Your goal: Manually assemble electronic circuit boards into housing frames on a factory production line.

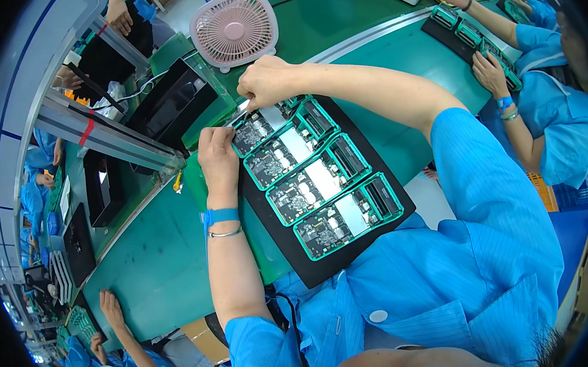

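Observation:
Several green-framed circuit boards lie side by side on a black mat (pixel 315 275), the nearest circuit board (pixel 328 235) closest to my body. Each carries a silvery plate and a dark slotted part at its right end. My left hand (pixel 217 164), with a blue strap at the wrist, is closed, its fingertips curled at the left end of the farthest circuit board (pixel 251 134). Above that same end my right hand (pixel 267 83) is bent down in a closed pinch. A small pale bit shows under its fingertips, too little to name. What either hand grips is hidden.
A pink fan (pixel 234 31) stands beyond my right hand. Left of the boards are a black tray (pixel 173 103) and a metal rail (pixel 120 130) on the green bench (pixel 158 269). A co-worker (pixel 557 127) handles similar boards at the far right; others work at left.

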### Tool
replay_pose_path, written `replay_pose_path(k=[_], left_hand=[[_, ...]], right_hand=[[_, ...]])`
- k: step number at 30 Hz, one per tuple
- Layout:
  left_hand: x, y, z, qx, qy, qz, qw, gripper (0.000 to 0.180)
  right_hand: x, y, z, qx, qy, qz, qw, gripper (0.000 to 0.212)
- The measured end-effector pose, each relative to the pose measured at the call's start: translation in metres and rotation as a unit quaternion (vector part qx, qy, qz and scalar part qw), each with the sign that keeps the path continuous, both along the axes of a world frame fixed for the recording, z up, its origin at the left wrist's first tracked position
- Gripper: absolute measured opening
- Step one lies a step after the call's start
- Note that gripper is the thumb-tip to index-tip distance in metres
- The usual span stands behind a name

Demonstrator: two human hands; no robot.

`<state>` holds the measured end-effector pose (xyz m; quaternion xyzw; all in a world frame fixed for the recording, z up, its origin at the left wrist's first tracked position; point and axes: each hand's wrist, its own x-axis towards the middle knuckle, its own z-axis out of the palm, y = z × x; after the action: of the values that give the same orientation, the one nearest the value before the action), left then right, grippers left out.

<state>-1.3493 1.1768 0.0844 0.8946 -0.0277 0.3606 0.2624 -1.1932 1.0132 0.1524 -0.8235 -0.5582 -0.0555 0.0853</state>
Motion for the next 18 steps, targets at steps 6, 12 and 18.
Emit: replay_pose_path(k=[6, 12, 18], left_hand=[[-0.0029, 0.0018, 0.0015, 0.014, 0.003, -0.003, 1.000, 0.011], [-0.0025, 0.0009, 0.0021, 0.018, 0.001, -0.003, 1.000, 0.009], [-0.0029, 0.0012, 0.0005, 0.012, 0.005, -0.002, 1.000, 0.009]], right_hand=[[-0.0005, 0.0022, -0.0037, 0.000, 0.001, 0.008, 1.000, 0.033], [-0.0032, 0.0018, -0.0014, -0.012, 0.005, 0.002, 1.000, 0.034], [-0.0049, 0.0017, -0.0015, -0.017, -0.007, 0.012, 1.000, 0.032]])
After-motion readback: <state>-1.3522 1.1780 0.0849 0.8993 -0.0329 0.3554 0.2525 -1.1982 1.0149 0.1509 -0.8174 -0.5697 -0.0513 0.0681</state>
